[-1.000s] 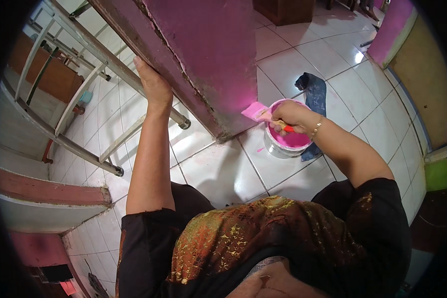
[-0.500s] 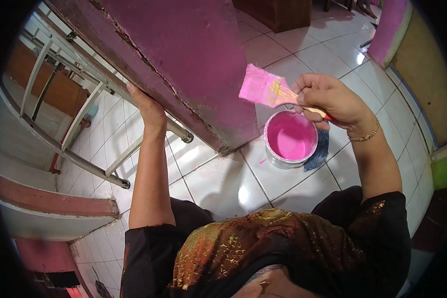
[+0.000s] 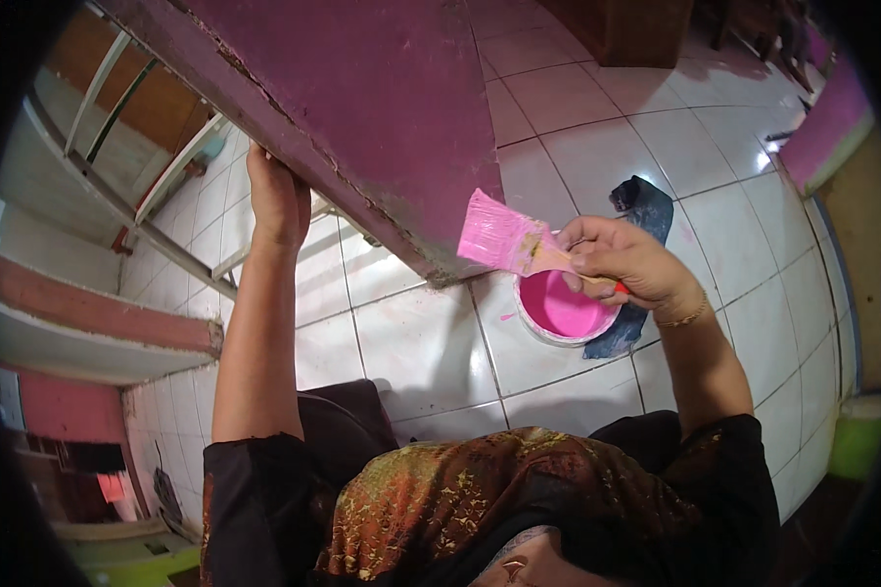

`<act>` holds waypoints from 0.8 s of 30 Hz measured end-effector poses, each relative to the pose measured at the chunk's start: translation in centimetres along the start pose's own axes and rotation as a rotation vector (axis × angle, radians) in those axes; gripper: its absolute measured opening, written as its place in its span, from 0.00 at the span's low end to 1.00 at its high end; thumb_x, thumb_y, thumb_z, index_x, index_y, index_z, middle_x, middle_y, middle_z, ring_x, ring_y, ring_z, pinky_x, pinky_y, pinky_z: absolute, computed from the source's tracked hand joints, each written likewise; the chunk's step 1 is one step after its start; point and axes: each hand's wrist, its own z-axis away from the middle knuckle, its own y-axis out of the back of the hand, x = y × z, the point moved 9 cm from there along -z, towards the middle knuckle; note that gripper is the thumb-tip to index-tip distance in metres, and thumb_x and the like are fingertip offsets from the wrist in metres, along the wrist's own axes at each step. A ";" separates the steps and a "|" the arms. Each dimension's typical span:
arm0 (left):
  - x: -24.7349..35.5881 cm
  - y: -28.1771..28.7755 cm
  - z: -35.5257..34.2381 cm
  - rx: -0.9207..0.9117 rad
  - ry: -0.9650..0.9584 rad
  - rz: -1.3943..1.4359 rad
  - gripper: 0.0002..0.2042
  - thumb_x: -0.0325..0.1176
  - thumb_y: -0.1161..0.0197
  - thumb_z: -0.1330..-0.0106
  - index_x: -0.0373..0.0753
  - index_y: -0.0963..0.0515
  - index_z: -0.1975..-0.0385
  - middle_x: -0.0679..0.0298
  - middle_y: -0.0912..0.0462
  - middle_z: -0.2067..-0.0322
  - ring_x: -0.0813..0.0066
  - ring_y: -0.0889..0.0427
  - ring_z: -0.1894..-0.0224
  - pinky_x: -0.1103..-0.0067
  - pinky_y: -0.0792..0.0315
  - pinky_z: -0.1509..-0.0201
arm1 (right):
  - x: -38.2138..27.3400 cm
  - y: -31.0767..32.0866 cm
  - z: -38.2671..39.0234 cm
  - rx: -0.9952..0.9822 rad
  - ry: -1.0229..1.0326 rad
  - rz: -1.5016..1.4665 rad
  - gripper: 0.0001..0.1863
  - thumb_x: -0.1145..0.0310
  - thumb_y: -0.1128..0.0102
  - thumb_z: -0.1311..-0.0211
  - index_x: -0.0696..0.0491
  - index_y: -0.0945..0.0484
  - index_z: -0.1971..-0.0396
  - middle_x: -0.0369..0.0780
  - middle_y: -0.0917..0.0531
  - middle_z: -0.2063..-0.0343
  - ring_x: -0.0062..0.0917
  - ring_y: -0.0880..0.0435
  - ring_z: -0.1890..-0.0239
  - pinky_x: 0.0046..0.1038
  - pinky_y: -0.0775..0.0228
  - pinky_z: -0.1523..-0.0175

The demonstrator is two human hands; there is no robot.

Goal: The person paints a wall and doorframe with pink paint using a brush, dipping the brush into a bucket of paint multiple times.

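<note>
In my right hand, closed round its handle, is a wide paintbrush with pink-coated bristles pointing left. The brush is held over the left rim of a round white bucket on the floor. Pink paint fills part of the bucket. My left hand rests against the lower edge of the purple-pink wall, one finger stretched along it; its other fingers are mostly hidden. Along that edge the surface is cracked and bare in places.
A dark blue cloth lies beside and partly behind the bucket. Left of the wall stands a metal ladder-like frame. A low ledge with a reddish top is at far left, brown wooden furniture at the back. White tiles cover the floor.
The brush and my right hand have come lower and closer to me, the bristles moving nearer the wall's corner. The view has shifted, showing more of the cloth. My left hand stays at the wall edge.
</note>
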 end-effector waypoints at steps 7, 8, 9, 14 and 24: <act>0.8 -1.5 1.1 0.022 0.108 -0.062 0.29 0.52 0.65 0.30 0.36 0.49 0.37 0.55 0.44 0.37 0.61 0.43 0.35 0.63 0.43 0.34 | 2.4 0.1 -2.0 0.015 -0.178 -0.082 0.10 0.77 0.55 0.39 0.59 0.32 0.57 0.43 0.22 0.78 0.12 0.35 0.88 0.14 0.49 0.87; 0.4 -1.1 1.1 0.035 0.113 -0.062 0.29 0.52 0.65 0.30 0.36 0.49 0.37 0.55 0.44 0.37 0.61 0.43 0.35 0.63 0.43 0.34 | 2.6 0.0 -2.1 0.010 -0.190 -0.080 0.10 0.77 0.55 0.39 0.59 0.32 0.57 0.43 0.22 0.78 0.12 0.35 0.88 0.14 0.49 0.87; 0.2 -0.4 0.9 0.063 0.089 -0.029 0.25 0.48 0.65 0.29 0.36 0.42 0.42 0.56 0.37 0.42 0.62 0.36 0.40 0.65 0.38 0.39 | 2.3 0.0 -2.2 0.010 -0.160 0.040 0.11 0.76 0.53 0.41 0.59 0.32 0.57 0.41 0.22 0.78 0.12 0.35 0.87 0.14 0.48 0.86; -1.1 1.2 0.5 0.155 0.057 0.063 0.24 0.47 0.67 0.30 0.37 0.36 0.44 0.56 0.31 0.44 0.63 0.31 0.43 0.65 0.36 0.40 | 0.4 0.9 -1.4 0.056 0.024 0.431 0.12 0.75 0.52 0.42 0.57 0.33 0.57 0.38 0.21 0.80 0.11 0.35 0.87 0.15 0.47 0.83; -0.4 -0.9 1.0 0.044 0.074 -0.016 0.29 0.51 0.67 0.30 0.38 0.47 0.36 0.56 0.44 0.35 0.59 0.43 0.35 0.63 0.46 0.33 | -2.6 2.3 7.4 0.053 0.196 0.333 0.08 0.78 0.48 0.48 0.60 0.26 0.67 0.38 0.22 0.78 0.10 0.32 0.85 0.13 0.40 0.82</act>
